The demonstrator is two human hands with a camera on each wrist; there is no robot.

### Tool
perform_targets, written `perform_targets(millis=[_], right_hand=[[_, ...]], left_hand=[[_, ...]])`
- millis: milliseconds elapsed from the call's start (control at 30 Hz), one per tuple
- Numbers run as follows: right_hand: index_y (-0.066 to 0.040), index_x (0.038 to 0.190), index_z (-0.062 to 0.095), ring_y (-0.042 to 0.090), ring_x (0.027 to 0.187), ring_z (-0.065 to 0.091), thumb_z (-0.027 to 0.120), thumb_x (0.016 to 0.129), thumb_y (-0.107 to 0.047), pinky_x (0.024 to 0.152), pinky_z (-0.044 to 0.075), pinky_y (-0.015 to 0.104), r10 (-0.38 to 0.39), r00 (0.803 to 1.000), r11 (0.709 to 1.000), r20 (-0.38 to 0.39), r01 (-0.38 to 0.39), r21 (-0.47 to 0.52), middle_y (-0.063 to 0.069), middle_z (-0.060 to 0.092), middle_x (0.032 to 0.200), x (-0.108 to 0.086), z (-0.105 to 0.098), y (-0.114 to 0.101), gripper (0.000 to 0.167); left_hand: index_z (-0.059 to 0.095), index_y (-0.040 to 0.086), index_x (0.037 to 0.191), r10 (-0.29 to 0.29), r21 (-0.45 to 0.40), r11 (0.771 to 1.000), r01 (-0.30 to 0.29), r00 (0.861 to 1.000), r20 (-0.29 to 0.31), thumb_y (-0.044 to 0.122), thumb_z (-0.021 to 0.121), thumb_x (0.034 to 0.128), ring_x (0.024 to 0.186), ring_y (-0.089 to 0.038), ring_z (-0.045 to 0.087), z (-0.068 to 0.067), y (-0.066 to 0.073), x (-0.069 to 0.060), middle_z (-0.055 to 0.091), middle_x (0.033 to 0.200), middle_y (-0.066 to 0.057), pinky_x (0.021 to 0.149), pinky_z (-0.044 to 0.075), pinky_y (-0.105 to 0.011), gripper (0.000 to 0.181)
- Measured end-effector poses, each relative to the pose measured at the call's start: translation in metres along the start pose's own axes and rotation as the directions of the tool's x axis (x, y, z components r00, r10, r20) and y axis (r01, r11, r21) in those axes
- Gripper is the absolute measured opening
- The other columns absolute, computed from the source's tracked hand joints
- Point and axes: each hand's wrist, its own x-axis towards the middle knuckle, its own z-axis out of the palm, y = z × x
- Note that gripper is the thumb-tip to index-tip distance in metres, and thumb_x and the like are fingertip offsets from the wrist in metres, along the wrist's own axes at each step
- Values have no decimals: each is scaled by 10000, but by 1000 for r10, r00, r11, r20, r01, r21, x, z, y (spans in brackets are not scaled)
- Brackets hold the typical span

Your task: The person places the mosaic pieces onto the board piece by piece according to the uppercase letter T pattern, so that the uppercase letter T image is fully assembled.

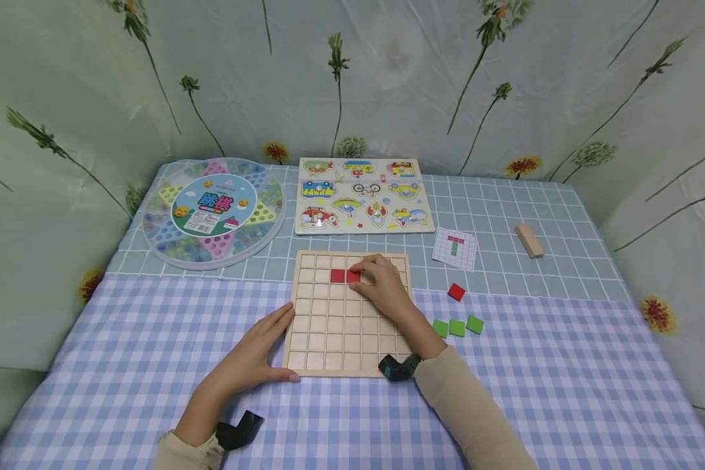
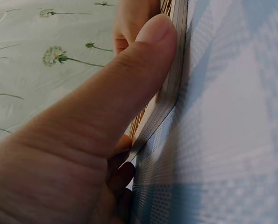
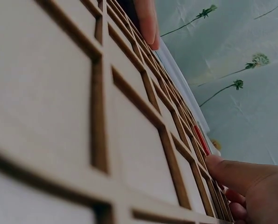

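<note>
In the head view a wooden grid board [image 1: 328, 324] lies flat on the checked cloth. My left hand [image 1: 255, 356] spans its near left corner, fingers against the left edge and thumb along the near edge; the left wrist view shows that thumb [image 2: 143, 56] straight. With thumb and index finger, my right hand [image 1: 382, 284] pinches a red square tile [image 1: 353, 277] in the second row from the far side. Left of it, another red tile [image 1: 337, 276] sits in its cell. In the right wrist view, the fingers beneath the right thumb [image 3: 232, 172] are partly hidden.
Right of the board lie a loose red tile [image 1: 456, 292], several green tiles [image 1: 457, 328], a pattern card [image 1: 455, 248] and a wooden block [image 1: 529, 241]. Behind it stand a vehicle peg puzzle [image 1: 365, 209] and a round Chinese checkers set [image 1: 214, 212] at the left.
</note>
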Motion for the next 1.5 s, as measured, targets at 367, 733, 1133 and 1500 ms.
perform_targets(millis=[367, 733, 1133, 1500], right_hand=[[-79, 1215, 559, 213, 1151, 439, 664, 825, -234, 969, 332, 399, 52, 995, 992, 91, -61, 108, 53, 502, 1228, -7, -19, -5, 433], [-69, 1331, 425, 207, 1221, 378, 647, 840, -219, 978, 323, 414, -102, 992, 994, -73, 104, 32, 78, 442, 1316, -30, -56, -1, 560], [-45, 1358, 374, 274, 1239, 343, 674, 815, -183, 967, 299, 486, -98, 986, 992, -135, 86, -91, 121, 406, 1343, -65, -93, 23, 635], [6, 1362, 336, 347, 1240, 305, 688, 803, -208, 958, 279, 540, 44, 990, 990, -132, -61, -128, 189, 344, 1363, -83, -100, 53, 694]], left_hand=[[198, 80, 1439, 0, -6, 1000, 0, 1000, -5, 596, 718, 590, 1316, -285, 178, 1, 0, -1, 139, 1487, -25, 1005, 224, -493, 1121], [199, 78, 1439, 12, 2, 1000, -12, 1000, -12, 593, 714, 596, 1315, -292, 178, 1, -1, -1, 139, 1487, -30, 1003, 224, -500, 1114], [190, 101, 1444, -7, 1, 1000, 7, 1000, -6, 607, 712, 586, 1320, -272, 172, 2, -2, -1, 127, 1490, -1, 1008, 223, -487, 1125], [185, 98, 1444, -3, 14, 1000, 3, 1000, -2, 608, 708, 590, 1321, -272, 167, 2, -2, -1, 122, 1491, -6, 1012, 223, -480, 1123]])
